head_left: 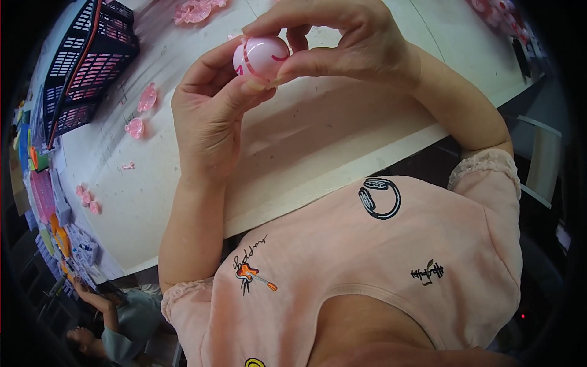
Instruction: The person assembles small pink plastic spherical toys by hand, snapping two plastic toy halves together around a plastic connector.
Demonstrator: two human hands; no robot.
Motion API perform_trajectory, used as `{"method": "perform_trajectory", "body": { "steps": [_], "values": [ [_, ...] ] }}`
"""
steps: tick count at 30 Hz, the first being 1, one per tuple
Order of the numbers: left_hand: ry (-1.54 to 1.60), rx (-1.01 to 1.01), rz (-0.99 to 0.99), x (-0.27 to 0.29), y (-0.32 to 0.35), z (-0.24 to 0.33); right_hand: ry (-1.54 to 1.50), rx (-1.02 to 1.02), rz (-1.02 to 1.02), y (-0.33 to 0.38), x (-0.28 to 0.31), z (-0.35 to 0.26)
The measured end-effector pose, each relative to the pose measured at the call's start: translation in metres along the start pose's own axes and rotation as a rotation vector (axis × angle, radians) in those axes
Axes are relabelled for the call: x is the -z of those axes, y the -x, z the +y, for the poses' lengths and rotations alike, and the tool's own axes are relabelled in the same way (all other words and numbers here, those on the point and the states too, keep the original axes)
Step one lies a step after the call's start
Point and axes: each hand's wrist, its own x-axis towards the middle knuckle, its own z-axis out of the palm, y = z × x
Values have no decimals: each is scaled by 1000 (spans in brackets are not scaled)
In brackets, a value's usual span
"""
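Surface [293, 150]: pale, dotted with dark specks; its near edge slants up to the right, just beyond your pale pink shirt [367, 257].
Loose pieces: left of your forearm lie an oval pink piece [147, 98], a round pink piece [135, 128] near it, a small pink scrap [128, 166] and a pink cluster [87, 200].
Far edge: translucent pink pieces [197, 11] lie together, partly cut off by the frame.
Far right corner: pink-and-white items [501, 18], too blurred to identify.
Room, left: mixed coloured goods [59, 235] and papers crowd the area beyond the surface.
Room, lower left: a co-worker [131, 327] in a grey-green top, one arm raised.
Basket [76, 79]: dark, latticed, at upper left, with an orange-red line along its edge.
Basket contents: pink shows through the lattice; you cannot tell the kind.
Ball [268, 56]: pinkish-white with red markings, raised above the surface between your hands.
Left hand [211, 110]: thumb and fingers pinch the ball from the left.
Right hand [342, 46]: thumb and fingers curl around its right side, gripping it too.
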Motion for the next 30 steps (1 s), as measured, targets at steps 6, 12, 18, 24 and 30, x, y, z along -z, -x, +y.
{"method": "perform_trajectory", "body": {
  "steps": [6, 12, 18, 24, 30],
  "values": [
    [19, 5, -31, 2, 0, 1, -63, -18, -19, -1, -1, -4],
    [-22, -53, -24, 2, -1, 0, 416, 289, -147, -8, 1, 2],
    [-321, 51, 170, -11, -3, 7, 285, 28, 17, 7, -13, 9],
    [-516, -93, 88, -10, 7, 3, 505, 177, 18, 10, -20, 4],
    [-432, 31, 78, -9, 2, 5, 584, 212, 8, 13, -21, 8]
  ]
}}
